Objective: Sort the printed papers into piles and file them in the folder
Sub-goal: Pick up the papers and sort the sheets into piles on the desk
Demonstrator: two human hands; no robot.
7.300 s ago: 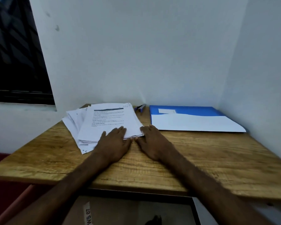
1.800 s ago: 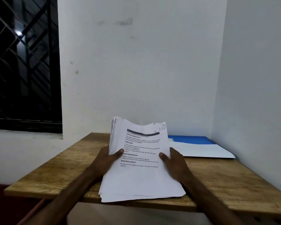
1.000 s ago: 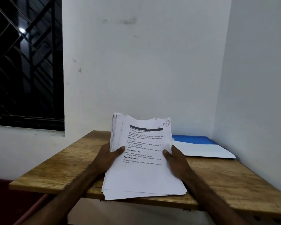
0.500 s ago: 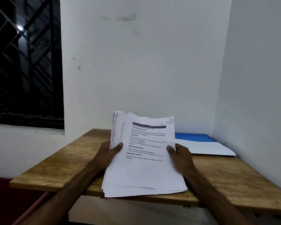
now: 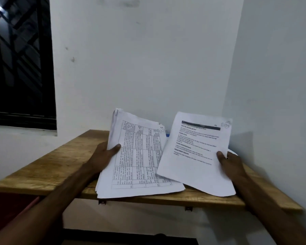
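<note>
Currently two hands in view, both busy. Left hand (image 5: 104, 156) grips one thick stack of papers (image 5: 140, 161) at its left edge, thumb on top, fingers hidden underneath; top page is a printed grid table turned sideways, with a circled handwritten mark in its upper right corner. Stack is tilted up toward the camera, lower edge hanging past the near edge of the table (image 5: 42, 172). Right hand (image 5: 231, 163) pinches what looks like one single sheet (image 5: 194, 156) at its right edge, thumb on the face; it has a dark header bar, bold headings, short text lines and one circled mark top right. Sheet is held up off the table, just right of the stack, its lower left corner overlapping the stack's right side. Folder (image 5: 167, 134): only one blue sliver shows between stack and sheet, rest hidden behind the paper. One wooden table against a white corner wall (image 5: 148, 59), two small metal brackets (image 5: 102, 202) under its front edge. One dark barred window (image 5: 19, 59) on the left.
</note>
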